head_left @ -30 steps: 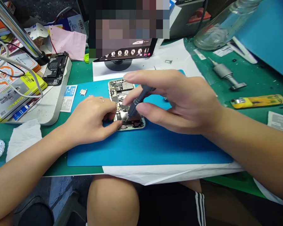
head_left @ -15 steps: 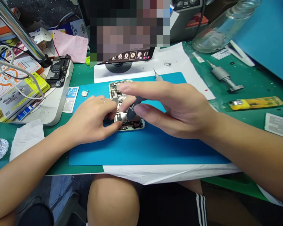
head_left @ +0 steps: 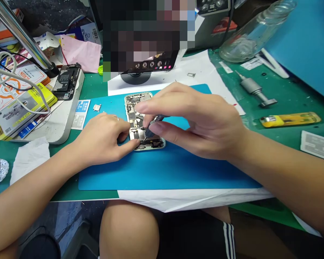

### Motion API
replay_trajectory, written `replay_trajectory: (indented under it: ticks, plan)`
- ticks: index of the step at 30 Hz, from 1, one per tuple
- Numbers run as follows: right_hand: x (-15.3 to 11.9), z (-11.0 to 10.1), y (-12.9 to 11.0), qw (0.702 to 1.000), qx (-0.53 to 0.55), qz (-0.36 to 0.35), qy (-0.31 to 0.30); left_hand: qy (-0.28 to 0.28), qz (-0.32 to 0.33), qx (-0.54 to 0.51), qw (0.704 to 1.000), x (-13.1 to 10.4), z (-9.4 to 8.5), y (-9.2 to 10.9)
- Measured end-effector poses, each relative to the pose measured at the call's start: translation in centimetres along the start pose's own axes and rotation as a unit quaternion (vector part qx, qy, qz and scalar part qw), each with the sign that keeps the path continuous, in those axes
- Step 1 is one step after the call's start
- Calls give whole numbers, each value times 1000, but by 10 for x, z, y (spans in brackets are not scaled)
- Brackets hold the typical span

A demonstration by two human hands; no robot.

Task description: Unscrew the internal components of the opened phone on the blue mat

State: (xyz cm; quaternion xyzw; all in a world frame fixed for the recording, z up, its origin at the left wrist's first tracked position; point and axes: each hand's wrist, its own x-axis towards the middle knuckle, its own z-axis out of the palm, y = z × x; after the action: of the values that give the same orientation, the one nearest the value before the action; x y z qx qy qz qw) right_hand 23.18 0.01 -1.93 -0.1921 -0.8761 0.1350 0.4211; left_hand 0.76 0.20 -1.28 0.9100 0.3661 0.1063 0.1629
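Note:
An opened smartphone (head_left: 133, 117) lies on the blue mat (head_left: 110, 176), its inner boards and metal parts exposed. My left hand (head_left: 105, 138) rests at its left edge, thumb and curled fingers gripping the frame near the lower corner. Between the thumb and fingers of my right hand (head_left: 197, 120) is a slim screwdriver (head_left: 150, 132) with a dark ridged grip. It leans over the phone's lower part, its thin tip down at the inner parts. The palm side of my right hand hides part of the phone's right edge. A small metal part (head_left: 97, 107) lies left of the phone.
Left stand a white box (head_left: 67, 126) bearing another opened phone (head_left: 66, 81), and a yellow battery box (head_left: 21, 111). A monitor base (head_left: 136, 78) is behind the mat. Rightward lie a grey metal tool (head_left: 255, 90), a yellow cutter knife (head_left: 290, 119) and a glass jar (head_left: 248, 39).
My right fingers have curled and shifted slightly on the screwdriver, and its tip remains over the phone's lower part. A pointed tool tip behind my right hand is now mostly covered.

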Motion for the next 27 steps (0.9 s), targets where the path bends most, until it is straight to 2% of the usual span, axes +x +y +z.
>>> replay_trajectory:
  ticks: [13,27]
  plan:
    - [0,-2,3,998,-50,-32,22,-20,6,-2,1000,0,0,0]
    - [-3,-5,-2,999,12,-12,-36,-22,17,-6,1000,0,-1,1]
